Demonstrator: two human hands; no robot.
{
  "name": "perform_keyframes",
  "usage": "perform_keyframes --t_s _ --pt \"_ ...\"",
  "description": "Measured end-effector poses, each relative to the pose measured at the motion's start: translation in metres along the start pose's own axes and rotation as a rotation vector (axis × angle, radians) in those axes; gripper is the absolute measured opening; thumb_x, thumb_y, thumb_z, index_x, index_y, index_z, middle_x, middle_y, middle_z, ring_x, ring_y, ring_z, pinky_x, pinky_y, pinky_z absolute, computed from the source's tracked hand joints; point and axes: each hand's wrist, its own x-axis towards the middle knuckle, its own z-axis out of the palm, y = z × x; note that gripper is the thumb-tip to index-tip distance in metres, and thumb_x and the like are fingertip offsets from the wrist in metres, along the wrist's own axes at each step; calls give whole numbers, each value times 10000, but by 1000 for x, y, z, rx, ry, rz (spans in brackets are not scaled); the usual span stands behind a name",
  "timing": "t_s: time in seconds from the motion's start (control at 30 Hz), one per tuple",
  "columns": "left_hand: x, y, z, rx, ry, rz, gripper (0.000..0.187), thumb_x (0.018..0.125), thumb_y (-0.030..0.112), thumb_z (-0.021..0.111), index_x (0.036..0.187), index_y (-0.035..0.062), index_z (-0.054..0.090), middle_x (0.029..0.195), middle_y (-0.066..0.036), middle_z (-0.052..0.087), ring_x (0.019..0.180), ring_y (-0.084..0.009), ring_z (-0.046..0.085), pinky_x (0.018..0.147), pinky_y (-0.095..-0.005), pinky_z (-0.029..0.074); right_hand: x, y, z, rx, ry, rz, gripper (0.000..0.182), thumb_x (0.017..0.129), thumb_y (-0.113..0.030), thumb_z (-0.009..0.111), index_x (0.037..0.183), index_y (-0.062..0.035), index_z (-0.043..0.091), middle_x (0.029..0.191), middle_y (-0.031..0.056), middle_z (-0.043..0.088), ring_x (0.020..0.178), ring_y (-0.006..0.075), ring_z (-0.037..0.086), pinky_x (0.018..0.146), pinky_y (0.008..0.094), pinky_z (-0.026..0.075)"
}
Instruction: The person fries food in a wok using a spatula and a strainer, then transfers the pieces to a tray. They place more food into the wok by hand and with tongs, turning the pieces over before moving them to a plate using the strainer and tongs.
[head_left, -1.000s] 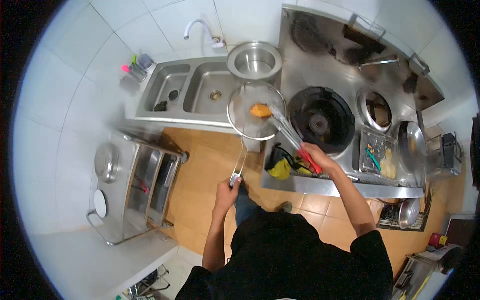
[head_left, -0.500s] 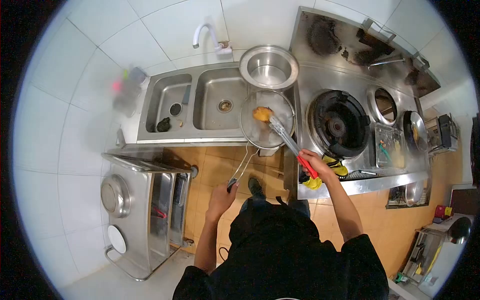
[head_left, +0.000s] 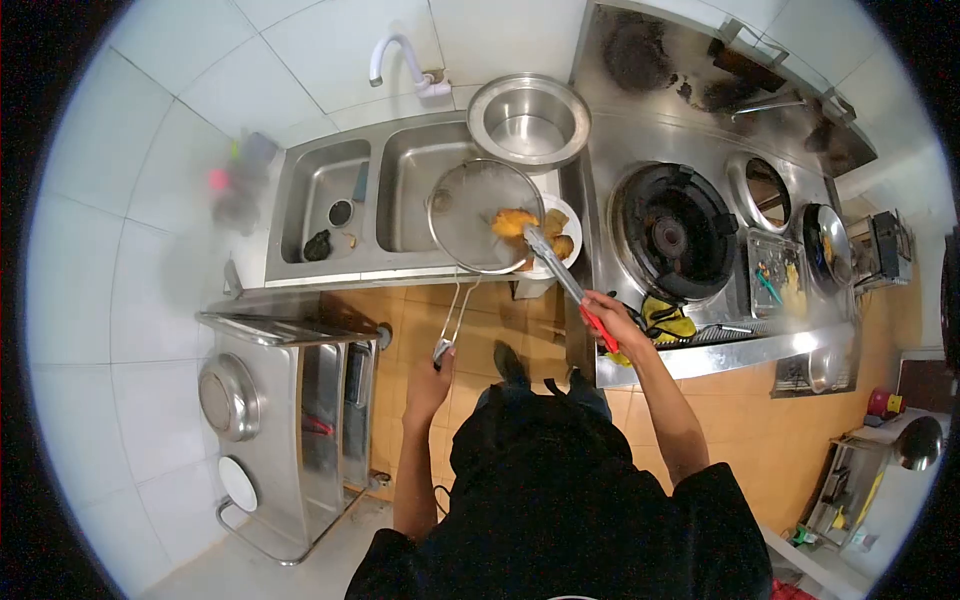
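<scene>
My left hand [head_left: 430,375] is closed around the handle of a round mesh strainer [head_left: 475,215], which is held over the edge of the right sink basin. In my right hand [head_left: 612,325] is a pair of red-handled metal tongs [head_left: 562,268]. Their tips are at a golden-brown fried piece of food [head_left: 513,222] at the strainer's right side. Partly under the strainer, a white plate [head_left: 572,228] bears several browned pieces [head_left: 556,222]. Just behind stands a wide-rimmed steel pot [head_left: 530,120].
A double steel sink [head_left: 405,190] with a white faucet [head_left: 400,60] lies to the left. At right is a black wok burner [head_left: 670,230], with a yellow-black cloth [head_left: 668,318] at its front and a tray [head_left: 778,275] beyond. A steel cart [head_left: 270,430] stands at lower left.
The strainer has moved left, uncovering the white plate with browned pieces. The tongs have shifted slightly left with the fried piece, which is now nearer the strainer's right rim.
</scene>
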Motion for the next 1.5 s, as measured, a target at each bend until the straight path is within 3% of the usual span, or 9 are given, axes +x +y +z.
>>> perform_keyframes --t_s 0.07,0.13,0.3,0.37,0.47,0.73,1.07,1.23,1.5 --pt "9 -27 6 159 31 -2 381 946 333 571 904 -42 625 679 -252 573 590 -383 567 549 -433 419 2 -1 -1 40 -29 -13 404 947 -303 590 1293 -110 509 738 1 521 466 77 411 385 243 314" --pt "9 -8 -6 123 56 4 379 948 324 570 906 -49 626 670 -252 569 583 -382 565 543 -430 416 1 -3 -6 83 -53 -25 397 949 -306 588 1286 -112 510 738 -2 520 463 75 403 385 240 312" --pt "3 -2 -19 128 98 -108 349 947 280 573 923 -64 628 639 -241 555 562 -352 565 528 -418 408 -5 -5 -29 75 97 -38 342 952 -292 578 1236 -109 528 706 -5 510 443 72 398 365 229 303" --pt "-1 4 -22 0 233 11 344 946 273 573 931 -66 635 632 -236 554 550 -325 568 519 -418 402 -8 -1 -32 37 108 -52 336 946 -300 583 1209 -92 555 690 -7 520 445 77 422 356 230 324" --pt "0 -16 -16 70 248 14 325 942 269 577 921 -49 641 602 -218 537 514 -305 542 508 -420 394 -4 15 -30 0 145 -50 340 945 -299 585 1204 -80 565 703 -7 534 448 83 432 363 233 337" --pt "5 -19 -9 108 129 -34 373 934 301 580 859 -60 639 567 -219 522 483 -328 516 497 -431 373 3 30 -14 -14 208 -32 368 919 -247 638 1206 -25 578 692 14 540 503 86 451 430 232 360" --pt "11 -24 -5 30 142 -38 415 935 334 602 837 -68 633 592 -214 545 497 -326 496 492 -423 361 -31 55 1 -18 265 35 288 940 -320 597 1098 -79 604 632 4 513 441 83 421 369 251 310" --pt "15 -29 0 3 144 5 434 938 347 600 827 -72 626 594 -214 543 498 -316 498 495 -423 364 -27 92 7 41 369 -35 437 912 -283 650 1237 -4 568 661 13 555 503 97 493 435 244 393" --pt "19 -27 10 -54 109 19 420 943 307 590 777 -78 608 578 -223 525 501 -303 495 496 -427 356 -18 113 30 -109 480 -134 492 900 -283 674 1264 21 545 739 13 593 565 84 519 442 252 399"
